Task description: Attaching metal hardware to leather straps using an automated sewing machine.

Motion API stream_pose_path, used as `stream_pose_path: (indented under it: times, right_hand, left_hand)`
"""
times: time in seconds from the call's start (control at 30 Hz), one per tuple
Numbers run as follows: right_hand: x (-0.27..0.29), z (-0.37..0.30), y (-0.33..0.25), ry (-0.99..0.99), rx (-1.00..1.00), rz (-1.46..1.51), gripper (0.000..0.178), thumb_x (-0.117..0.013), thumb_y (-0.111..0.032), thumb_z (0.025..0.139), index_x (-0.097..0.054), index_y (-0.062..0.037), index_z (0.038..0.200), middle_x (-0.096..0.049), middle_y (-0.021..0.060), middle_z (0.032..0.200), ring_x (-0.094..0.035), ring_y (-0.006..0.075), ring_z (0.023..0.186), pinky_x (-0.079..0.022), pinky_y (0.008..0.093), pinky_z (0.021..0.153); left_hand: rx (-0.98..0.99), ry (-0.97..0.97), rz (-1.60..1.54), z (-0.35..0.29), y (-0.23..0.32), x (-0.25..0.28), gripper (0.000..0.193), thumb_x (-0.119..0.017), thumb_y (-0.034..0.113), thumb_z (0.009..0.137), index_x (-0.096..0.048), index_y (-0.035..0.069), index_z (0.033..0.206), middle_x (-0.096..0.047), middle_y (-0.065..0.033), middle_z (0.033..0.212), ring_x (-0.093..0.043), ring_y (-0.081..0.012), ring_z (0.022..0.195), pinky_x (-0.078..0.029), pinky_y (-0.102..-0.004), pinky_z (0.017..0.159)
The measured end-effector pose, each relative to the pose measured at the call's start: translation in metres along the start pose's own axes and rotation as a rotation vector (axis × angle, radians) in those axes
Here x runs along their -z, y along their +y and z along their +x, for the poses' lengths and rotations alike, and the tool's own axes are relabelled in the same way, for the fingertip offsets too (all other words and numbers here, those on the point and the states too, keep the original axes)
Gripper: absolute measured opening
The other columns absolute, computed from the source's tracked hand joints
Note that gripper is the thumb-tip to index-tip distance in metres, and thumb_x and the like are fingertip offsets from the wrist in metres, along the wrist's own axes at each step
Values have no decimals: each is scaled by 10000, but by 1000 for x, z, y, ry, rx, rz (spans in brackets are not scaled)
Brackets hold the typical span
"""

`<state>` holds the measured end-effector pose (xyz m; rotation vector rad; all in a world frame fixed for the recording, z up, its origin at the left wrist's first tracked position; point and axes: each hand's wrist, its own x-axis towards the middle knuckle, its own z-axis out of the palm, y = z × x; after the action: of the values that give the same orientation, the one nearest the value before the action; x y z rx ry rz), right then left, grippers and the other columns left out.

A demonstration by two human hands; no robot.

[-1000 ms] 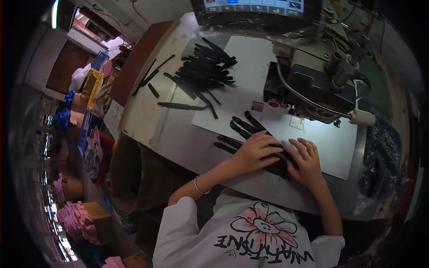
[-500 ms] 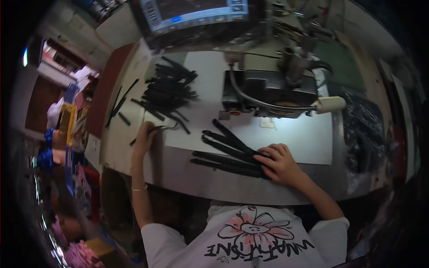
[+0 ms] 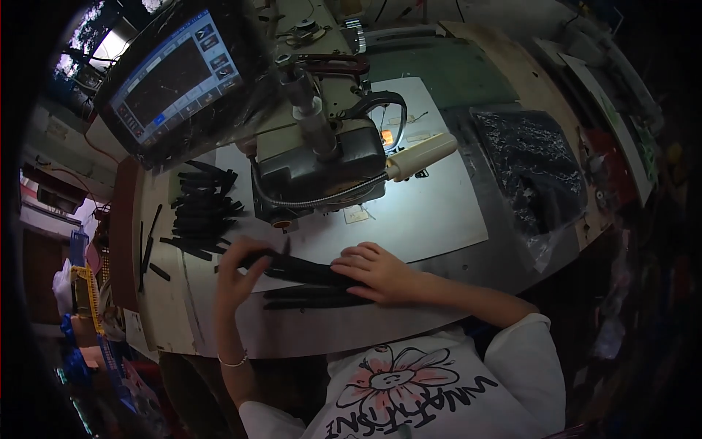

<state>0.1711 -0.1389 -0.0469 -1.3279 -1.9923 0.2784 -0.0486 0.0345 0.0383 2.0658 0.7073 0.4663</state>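
Note:
My right hand is closed over the right ends of several long black strips, which look like fabric and lie side by side on the worktable. At their left ends, my left hand pinches a dark strip between thumb and fingers; its exact end is hidden. Nearer to me, more long black strips run just below the hands. A pile of short black strips lies beyond my left hand. Behind my hands stands a sewing machine head, its lamp lighting the white sheet.
A tilted touch screen stands at the back left. Loose narrow black strips lie near the table's left side. On the right rests a clear plastic bag with black contents. The machine's cream-coloured handle juts out to the right.
My left hand has moved from beside the short pile to the left ends of the long strips, which now lie closer together. The view has turned and shifted right.

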Motion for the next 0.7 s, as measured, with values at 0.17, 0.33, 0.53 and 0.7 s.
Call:
stream_pose_path:
  times: [0.17,0.33,0.53,0.7]
  right_hand:
    - [49,-6,57,415,-325,-138,70,-625,-70,760,-616,-21,809,-594,108,788,-522,278,750,-410,359,676]
    - [80,16,119,449,-502,-176,123,-639,-162,754,-644,-53,812,-615,79,804,-519,267,811,-400,363,726]
    - [70,41,128,306,-606,-448,184,-707,-209,674,-660,-89,806,-617,47,743,-533,253,838,-355,394,798]
    - [72,43,124,300,-630,-340,149,-714,-164,658,-630,-68,735,-592,73,696,-563,221,735,-408,378,669]
  left_hand:
    - [-128,-283,141,39,6,-65,202,-666,195,751,-661,108,933,-545,-73,784,-539,-215,772,-432,-294,714]
    - [-145,-249,300,50,-14,-97,275,-671,222,751,-673,177,1022,-555,-69,883,-527,-203,860,-401,-322,824]
    - [-309,-23,316,46,-10,-102,281,-688,204,722,-685,146,997,-573,-60,945,-506,-216,977,-342,-341,923]
    - [-238,-5,90,43,-2,-117,129,-629,137,805,-682,95,915,-590,-51,879,-557,-167,836,-452,-262,739]
